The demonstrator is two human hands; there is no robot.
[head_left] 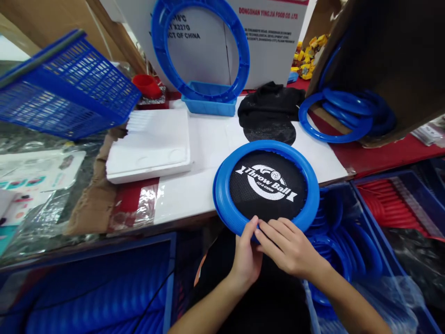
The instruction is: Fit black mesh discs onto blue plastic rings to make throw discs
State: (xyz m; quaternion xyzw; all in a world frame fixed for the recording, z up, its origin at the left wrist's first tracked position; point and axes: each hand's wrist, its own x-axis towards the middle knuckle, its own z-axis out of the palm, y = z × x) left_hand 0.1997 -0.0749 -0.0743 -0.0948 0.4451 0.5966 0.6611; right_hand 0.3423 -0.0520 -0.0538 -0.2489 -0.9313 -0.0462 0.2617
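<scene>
A round Throw Ball disc [266, 183], with a blue plastic rim and black printed mesh, lies over the table's front edge. The rim looks doubled on its left side, like two rings together. My left hand [246, 260] pinches the near rim, thumb on top and fingers mostly hidden beneath. Right beside it, my right hand [290, 246] is closed on the same rim, fingers laid over the top and its thumb hidden. Behind the disc are a pile of black mesh pieces [269, 106] and a loose round mesh [273, 134].
A blue ring [158, 41] stands upright in a light-blue tray [208, 106]. White foam [149, 144] and a tilted blue basket [69, 88] are left. At right, blue rings [347, 111] spill from a cardboard box [389, 60]. Crates of blue rings [361, 260] sit below the table.
</scene>
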